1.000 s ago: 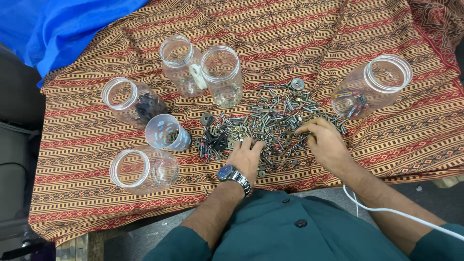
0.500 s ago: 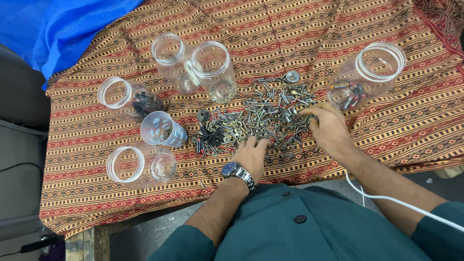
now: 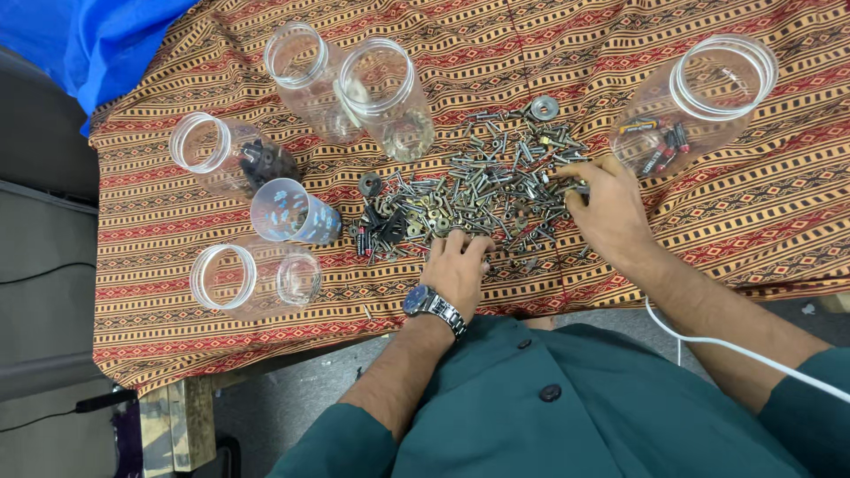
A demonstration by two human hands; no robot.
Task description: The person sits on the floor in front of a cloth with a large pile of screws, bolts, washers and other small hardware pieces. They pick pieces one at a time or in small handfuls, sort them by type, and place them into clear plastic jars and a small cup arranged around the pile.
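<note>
My left hand, steel watch on the wrist, rests fingers-down on the near edge of the heap of small metal screws, bolts and washers spread on the striped orange cloth. My right hand pinches into the heap's right side; whether its grip holds anything, I cannot tell. A clear plastic jar with batteries lies just beyond.

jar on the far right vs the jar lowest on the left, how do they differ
The right jar holds a few batteries; the lower-left jar looks empty. The right jar lies close to the right hand; the lower-left jar lies well away from both hands, past the left hand. Both are clear plastic, lidless and tipped over on the patterned cloth.
</note>
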